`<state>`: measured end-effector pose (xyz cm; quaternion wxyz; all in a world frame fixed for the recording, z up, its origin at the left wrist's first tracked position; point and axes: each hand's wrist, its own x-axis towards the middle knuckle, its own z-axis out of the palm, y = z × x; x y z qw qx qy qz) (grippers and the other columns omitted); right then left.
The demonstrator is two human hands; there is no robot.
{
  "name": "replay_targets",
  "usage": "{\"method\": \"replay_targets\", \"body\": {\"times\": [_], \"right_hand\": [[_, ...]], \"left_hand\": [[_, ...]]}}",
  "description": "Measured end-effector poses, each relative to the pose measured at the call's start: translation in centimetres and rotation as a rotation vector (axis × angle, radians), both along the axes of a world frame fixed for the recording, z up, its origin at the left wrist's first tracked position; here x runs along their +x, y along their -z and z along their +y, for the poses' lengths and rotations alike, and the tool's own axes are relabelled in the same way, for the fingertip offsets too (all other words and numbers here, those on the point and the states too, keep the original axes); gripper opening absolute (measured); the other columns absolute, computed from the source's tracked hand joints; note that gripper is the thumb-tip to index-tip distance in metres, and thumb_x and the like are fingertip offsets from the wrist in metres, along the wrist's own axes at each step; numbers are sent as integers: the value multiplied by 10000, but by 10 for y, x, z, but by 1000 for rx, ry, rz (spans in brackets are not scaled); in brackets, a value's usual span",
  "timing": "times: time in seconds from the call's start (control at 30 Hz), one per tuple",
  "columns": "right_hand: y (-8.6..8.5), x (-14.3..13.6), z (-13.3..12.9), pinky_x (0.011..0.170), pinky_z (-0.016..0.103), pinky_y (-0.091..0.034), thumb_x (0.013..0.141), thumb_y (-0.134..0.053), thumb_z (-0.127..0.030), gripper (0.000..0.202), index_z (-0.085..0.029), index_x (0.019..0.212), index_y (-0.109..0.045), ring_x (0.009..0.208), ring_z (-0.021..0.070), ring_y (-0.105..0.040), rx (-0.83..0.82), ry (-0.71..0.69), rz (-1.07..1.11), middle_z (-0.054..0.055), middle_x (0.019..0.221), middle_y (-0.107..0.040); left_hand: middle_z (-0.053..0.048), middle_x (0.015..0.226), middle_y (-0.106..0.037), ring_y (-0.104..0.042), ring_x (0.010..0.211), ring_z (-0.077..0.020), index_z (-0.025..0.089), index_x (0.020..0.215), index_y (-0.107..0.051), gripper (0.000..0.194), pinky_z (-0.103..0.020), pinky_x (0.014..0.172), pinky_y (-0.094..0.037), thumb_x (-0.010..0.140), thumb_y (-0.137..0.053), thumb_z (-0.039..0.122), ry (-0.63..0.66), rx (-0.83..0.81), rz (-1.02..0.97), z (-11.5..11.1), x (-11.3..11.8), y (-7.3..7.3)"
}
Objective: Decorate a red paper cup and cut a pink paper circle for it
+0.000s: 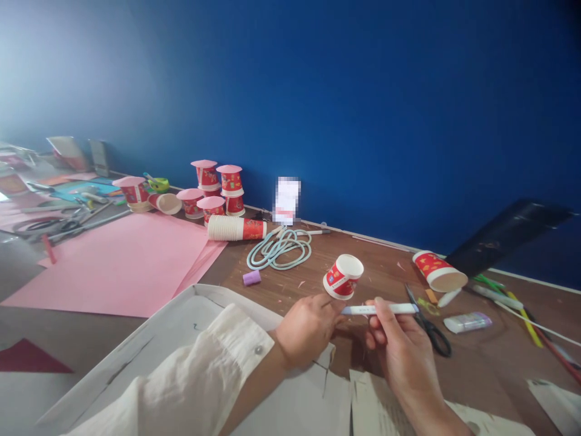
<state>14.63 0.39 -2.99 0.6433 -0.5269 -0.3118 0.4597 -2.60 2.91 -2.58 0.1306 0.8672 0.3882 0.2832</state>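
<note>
A white marker (365,309) lies level in the air between my two hands. My right hand (403,339) pinches its barrel between thumb and fingers. At the marker's left end are the curled fingers of my left hand (311,327), closed round that end, which is hidden. Just behind my left hand, a red-and-white paper cup (344,277) stands upside down, its white base up. A purple cap (252,278) lies on the table to the left of the cup.
Pink paper (136,260) and red cups topped with pink discs (229,169) are at the left. Behind lie stacked cups (236,228) and a coiled pale cable (279,249). Black scissors (436,336), an overturned cup (439,270) and a correction tape (467,322) lie at the right.
</note>
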Motion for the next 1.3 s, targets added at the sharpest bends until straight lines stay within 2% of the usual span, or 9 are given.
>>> {"method": "replay_targets", "body": {"times": [0.33, 0.43, 0.53, 0.7, 0.8, 0.93, 1.03, 1.17, 1.3], "right_hand": [[6, -4, 2, 341, 226, -360, 748, -762, -527, 371, -188, 799, -621, 380, 91, -438, -85, -47, 42, -73, 519, -487], [2, -7, 2, 335, 233, -350, 756, -742, -547, 374, -200, 789, -607, 364, 96, -416, -89, -41, 51, -78, 491, -465], [-1, -9, 1, 381, 237, -393, 704, -786, -536, 390, -198, 805, -622, 417, 110, -483, -104, -36, 98, -52, 544, -546], [5, -6, 0, 400, 261, -403, 726, -753, -547, 385, -193, 817, -634, 466, 153, -540, -73, -148, -10, -26, 561, -581], [3, -1, 5, 367, 228, -354, 736, -750, -494, 335, -192, 772, -608, 420, 104, -445, -54, -95, 74, -54, 529, -492], [-9, 12, 15, 359, 150, -297, 716, -759, -363, 293, -194, 711, -520, 407, 28, -300, -25, 64, 362, -94, 558, -394], [-14, 16, 20, 350, 134, -273, 684, -779, -359, 319, -192, 727, -511, 409, 21, -293, -43, 111, 416, -98, 567, -393], [-16, 14, 19, 350, 155, -250, 644, -808, -407, 382, -198, 682, -490, 391, 27, -272, -72, 91, 302, -113, 514, -358], [-14, 29, 19, 393, 223, -291, 698, -727, -586, 432, -210, 642, -521, 398, 82, -370, -219, 108, -150, -76, 476, -425]], "left_hand": [[-74, 912, -688, -665, 825, -195, 168, 1032, -627, 303, -309, 739, -532, 1006, -374, 334, 24, 15, 77, -2, 3, -3], [-80, 978, -706, -678, 884, -202, 178, 1150, -603, 332, -312, 765, -537, 1005, -388, 384, 56, -9, 51, -3, 6, -5], [-85, 1017, -716, -686, 894, -208, 191, 1287, -534, 380, -319, 772, -540, 1001, -398, 401, 57, -35, 35, -5, 7, -7], [-64, 935, -717, -681, 803, -193, 213, 1282, -528, 371, -300, 727, -527, 997, -401, 412, 58, -57, 10, -6, 7, -5], [-17, 808, -678, -627, 664, -154, 216, 1299, -494, 406, -264, 654, -492, 981, -430, 461, 11, -72, -211, -6, 3, -3], [27, 710, -558, -503, 582, -107, 189, 1185, -475, 298, -236, 623, -437, 999, -396, 409, -186, -70, -670, -4, -4, -4], [40, 686, -494, -466, 589, -105, 194, 1081, -478, 201, -234, 622, -413, 1010, -368, 346, -313, -106, -783, 1, -6, -6], [25, 742, -538, -509, 636, -112, 197, 1073, -481, 145, -249, 662, -411, 987, -405, 285, -318, -107, -762, 6, -5, -6], [38, 707, -532, -505, 620, -115, 195, 1111, -480, 164, -249, 645, -385, 965, -419, 238, -313, -134, -700, 8, -5, -4]]}}
